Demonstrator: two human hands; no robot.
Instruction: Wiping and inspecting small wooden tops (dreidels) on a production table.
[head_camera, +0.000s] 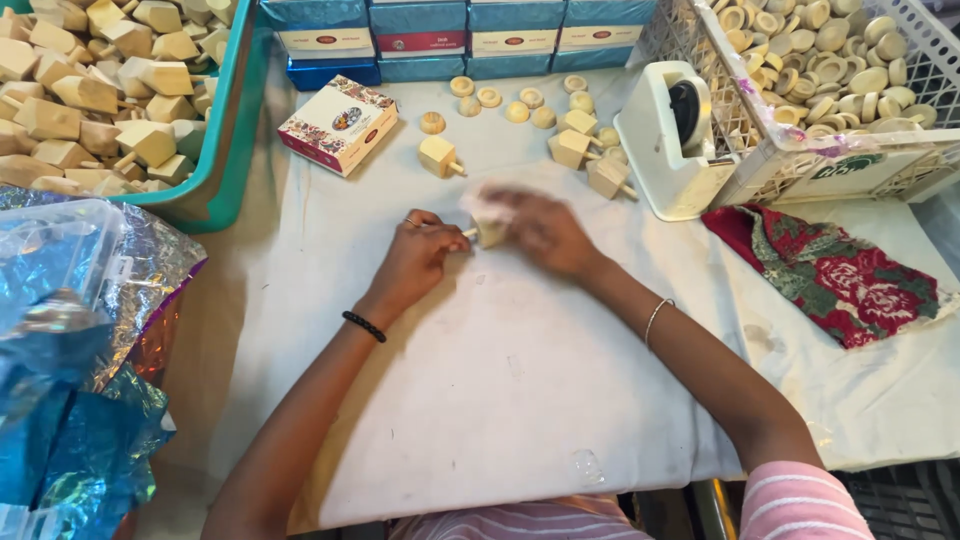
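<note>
My left hand (418, 258) grips the thin stem of a small pale wooden spinning top (489, 234) over the white cloth (480, 380). My right hand (540, 230) closes over the top's block from the right, its fingers blurred with motion. A ring shows on my left hand and a black band on its wrist. A thin bangle sits on my right forearm. Loose wooden tops (440, 156) and small round wooden caps (517, 111) lie beyond my hands.
A teal tub (225, 150) of wooden tops stands at far left. A white basket (800, 150) of round caps and a white tape dispenser (670, 140) stand at far right. A small printed box (338, 124), blue boxes (420, 40), a red floral cloth (840, 275) and shiny blue foil (70, 330) lie around.
</note>
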